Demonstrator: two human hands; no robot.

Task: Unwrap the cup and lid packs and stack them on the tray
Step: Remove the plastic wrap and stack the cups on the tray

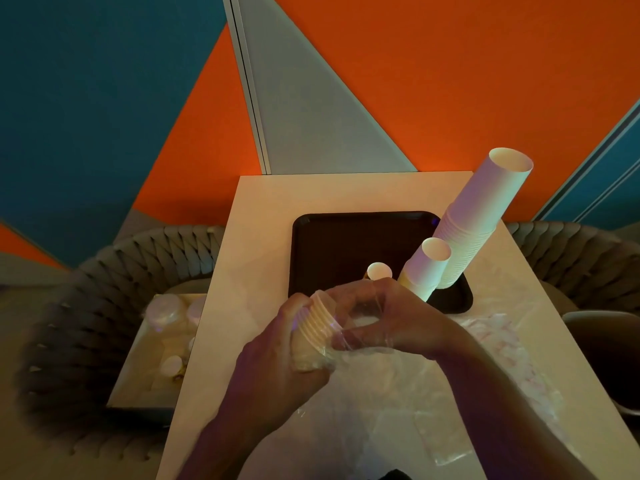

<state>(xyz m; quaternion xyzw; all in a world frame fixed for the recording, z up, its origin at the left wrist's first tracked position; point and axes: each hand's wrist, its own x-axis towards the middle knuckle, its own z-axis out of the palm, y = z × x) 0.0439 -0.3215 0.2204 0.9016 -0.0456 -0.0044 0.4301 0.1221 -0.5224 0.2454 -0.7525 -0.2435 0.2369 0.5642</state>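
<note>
I hold a short pack of small paper cups point(317, 323) over the table, just in front of the black tray point(332, 251). My left hand point(277, 362) grips the pack from below and behind. At its open end my right hand point(377, 317) pinches the clear plastic wrap point(346, 341), which is still around the cups. On the tray's right side stand a tall stack of large white cups point(481, 220), a shorter stack of medium cups point(427, 268) and a small cup stack point(379, 271) partly hidden behind my right hand.
The pale table point(249, 271) has loose clear wrappers point(502, 341) lying at my right and near the front edge. A cardboard box point(156, 355) with more wrapped cups and lids sits on a woven chair point(86, 306) to the left. A second chair point(571, 251) is at the right.
</note>
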